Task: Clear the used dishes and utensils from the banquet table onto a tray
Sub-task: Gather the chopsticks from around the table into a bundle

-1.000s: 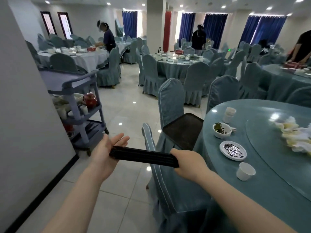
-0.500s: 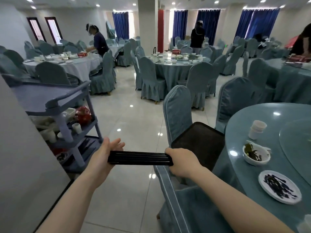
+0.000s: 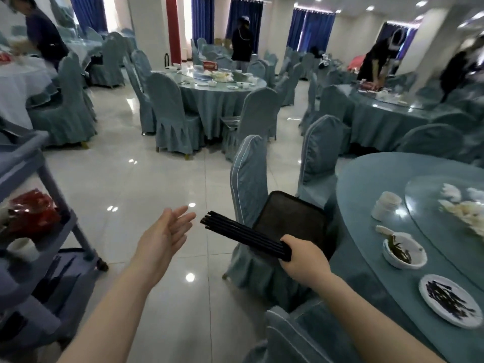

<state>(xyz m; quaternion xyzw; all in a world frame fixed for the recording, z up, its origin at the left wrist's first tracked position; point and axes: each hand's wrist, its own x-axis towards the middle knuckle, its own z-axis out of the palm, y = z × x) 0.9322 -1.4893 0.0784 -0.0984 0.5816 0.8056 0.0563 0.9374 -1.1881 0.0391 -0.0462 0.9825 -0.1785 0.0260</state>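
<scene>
The right hand [image 3: 305, 260] gripped a bundle of black chopsticks [image 3: 242, 233] at one end, above the tray [image 3: 290, 218] on the chair; the left hand [image 3: 163, 235] hung open, just clear of the tips; stiff, light, likely slippery, the sticks wanted a firm mid-bundle hold; dishes remained on the worktop [image 3: 366, 263].

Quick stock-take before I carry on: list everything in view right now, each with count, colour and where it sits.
chopsticks: one bundle, black, gripped at one end by the right hand
tray: one, black, on the chair seat beside the near table
near table: one, teal cloth, right
bowl: one, white, greens inside, near table edge
plate: one, white, dark scraps, near table edge
cup stack: one, white, behind the bowl
napkins: a heap, white, on the turntable
cart: one, grey-blue, left
chairs: many, teal covers
left hand: open, palm up, apart from the chopsticks
right hand: grips the chopsticks
</scene>
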